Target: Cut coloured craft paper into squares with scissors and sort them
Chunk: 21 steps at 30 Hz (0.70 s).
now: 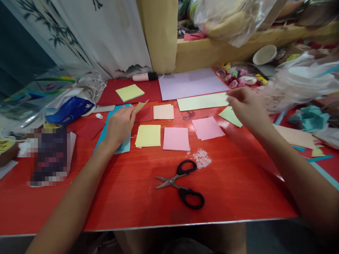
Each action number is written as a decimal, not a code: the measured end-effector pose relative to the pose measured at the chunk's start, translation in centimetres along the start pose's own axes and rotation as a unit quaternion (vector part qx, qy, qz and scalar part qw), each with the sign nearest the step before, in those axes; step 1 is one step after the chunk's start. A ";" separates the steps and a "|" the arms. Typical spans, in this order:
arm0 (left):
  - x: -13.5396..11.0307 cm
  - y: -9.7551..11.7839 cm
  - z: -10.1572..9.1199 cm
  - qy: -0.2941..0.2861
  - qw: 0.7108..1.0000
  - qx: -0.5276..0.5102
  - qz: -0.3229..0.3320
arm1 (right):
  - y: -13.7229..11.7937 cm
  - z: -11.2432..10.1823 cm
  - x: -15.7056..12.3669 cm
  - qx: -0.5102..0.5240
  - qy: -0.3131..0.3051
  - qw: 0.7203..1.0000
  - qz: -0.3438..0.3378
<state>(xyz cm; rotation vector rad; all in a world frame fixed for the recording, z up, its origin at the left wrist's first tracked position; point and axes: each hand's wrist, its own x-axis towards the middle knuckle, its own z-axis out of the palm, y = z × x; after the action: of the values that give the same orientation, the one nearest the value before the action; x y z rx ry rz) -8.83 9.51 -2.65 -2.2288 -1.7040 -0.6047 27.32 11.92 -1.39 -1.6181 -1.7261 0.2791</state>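
My left hand point(122, 125) is closed on a small tan piece of paper point(141, 106), which sticks out past the fingertips above blue paper point(123, 146). On the right, my right hand point(245, 106) has its fingers pinched together at the end of a long pale green paper strip point(202, 101), near a green paper square point(231, 116); what lies between the fingertips is hidden. Between the hands are stacks of paper squares: cream point(163, 112), yellow point(148, 135) and pink point(176, 138), with more pink squares point(208, 128) beside them. Black-handled scissors point(171, 182) lie open in front.
White scraps point(202, 158) are heaped by the scissors. A lilac sheet point(192, 84), a yellow square point(129, 92) and a pink-and-black marker point(144, 76) lie at the back. Plastic bags point(304, 81) and coloured paper crowd the right; a blue packet point(70, 110) stands left. The red table's edge point(159, 227) is near me.
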 end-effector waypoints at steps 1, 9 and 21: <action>0.0 0.7 -0.6 0.037 0.999 -0.004 0.014 | -1.3 0.4 -0.8 0.142 -0.073 0.987 0.024; -1.7 8.0 -2.1 0.049 0.949 -0.034 0.308 | -7.1 4.7 -8.0 0.552 -0.398 0.718 0.151; -2.3 9.4 -0.4 0.000 0.956 -0.153 0.251 | -5.2 5.0 -7.2 0.558 -0.424 0.699 0.141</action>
<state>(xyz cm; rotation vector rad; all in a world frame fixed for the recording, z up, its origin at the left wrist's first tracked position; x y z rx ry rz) -0.33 4.80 -3.08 -2.7294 -1.0177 -0.7726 19.64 5.94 -4.28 -0.7460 -1.2618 2.0383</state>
